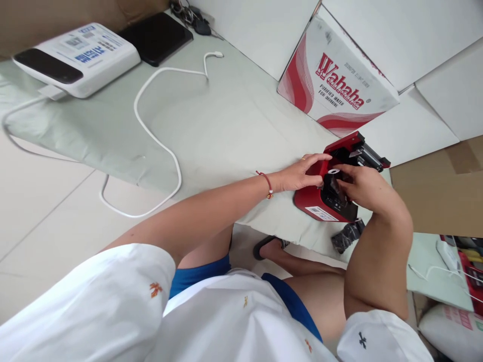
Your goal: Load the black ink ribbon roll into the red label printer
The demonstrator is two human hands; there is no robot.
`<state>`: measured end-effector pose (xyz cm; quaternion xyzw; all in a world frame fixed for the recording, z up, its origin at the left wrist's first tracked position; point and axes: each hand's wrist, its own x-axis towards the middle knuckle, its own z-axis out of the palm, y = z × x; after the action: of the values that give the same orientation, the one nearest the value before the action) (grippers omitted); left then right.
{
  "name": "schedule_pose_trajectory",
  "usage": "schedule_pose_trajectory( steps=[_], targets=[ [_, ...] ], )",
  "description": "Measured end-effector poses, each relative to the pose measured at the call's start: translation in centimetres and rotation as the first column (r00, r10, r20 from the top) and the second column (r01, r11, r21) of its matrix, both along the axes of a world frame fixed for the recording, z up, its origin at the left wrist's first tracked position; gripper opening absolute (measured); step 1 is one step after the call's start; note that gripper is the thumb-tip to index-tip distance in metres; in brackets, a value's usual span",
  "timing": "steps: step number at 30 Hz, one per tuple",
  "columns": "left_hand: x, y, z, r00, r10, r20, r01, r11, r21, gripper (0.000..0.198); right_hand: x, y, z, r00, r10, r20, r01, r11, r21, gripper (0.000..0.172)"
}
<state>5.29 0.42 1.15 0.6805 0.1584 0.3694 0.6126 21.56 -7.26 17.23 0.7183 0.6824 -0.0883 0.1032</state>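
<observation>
A red-and-black label printer point(307, 198) stands on the cloth-covered surface with its lid raised. Inside it sits a dark roll with a white core point(333, 172). My left hand point(300, 175) grips the printer's left rim, thumb and forefinger apart and bent over the edge of the compartment. From the other side my right hand point(368, 187) reaches in, its fingers closed at the dark roll; the fingertips are partly hidden. Close to the printer's front right corner lies a black shiny roll point(347, 236), touched by neither hand.
A Wahaha water carton point(332, 75) and white boxes point(260, 30) stand behind the printer. A brown carton point(441, 186) is at the right. On the left lie a white device point(109, 63), a black phone point(160, 37), keys point(192, 17) and a white cable point(151, 133).
</observation>
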Motion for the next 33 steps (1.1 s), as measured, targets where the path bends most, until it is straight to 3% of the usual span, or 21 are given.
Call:
schedule_pose_trajectory(
  steps=[4, 9, 17, 23, 28, 33],
  targets=[
    [-0.8, -0.2, 0.6, 0.999, -0.05, 0.008, 0.05, 0.999, 0.004, 0.078, 0.0, -0.5, -0.3, 0.996, 0.027, 0.084, -0.033, 0.997, 0.065, 0.052],
    [-1.2, -0.3, 1.1, 0.999, -0.053, 0.003, 0.052, 0.999, 0.013, 0.078, 0.0, 0.3, -0.7, 0.998, 0.034, -0.061, -0.037, 0.998, -0.041, 0.04],
    [-0.8, -0.2, 0.9, 1.0, -0.023, -0.008, 0.023, 1.0, 0.018, 0.078, 0.6, 0.9, -0.5, 0.982, 0.11, -0.152, -0.122, 0.99, -0.072, 0.038],
    [-0.7, -0.1, 0.7, 0.999, -0.053, 0.0, 0.053, 0.999, 0.013, 0.081, 0.5, -0.4, -0.4, 0.982, 0.147, -0.117, -0.14, 0.988, 0.07, 0.045],
    [-0.1, 0.0, 0.3, 1.0, 0.005, -0.003, -0.005, 1.0, -0.002, 0.082, 0.5, 0.7, -1.3, 0.983, 0.071, -0.17, -0.081, 0.995, -0.053, 0.031],
    [-0.9, -0.2, 1.1, 0.999, -0.044, -0.011, 0.044, 0.999, -0.004, 0.084, 0.7, 1.1, -1.0, 0.973, -0.016, -0.232, -0.009, 0.994, -0.108, 0.035]
  ],
)
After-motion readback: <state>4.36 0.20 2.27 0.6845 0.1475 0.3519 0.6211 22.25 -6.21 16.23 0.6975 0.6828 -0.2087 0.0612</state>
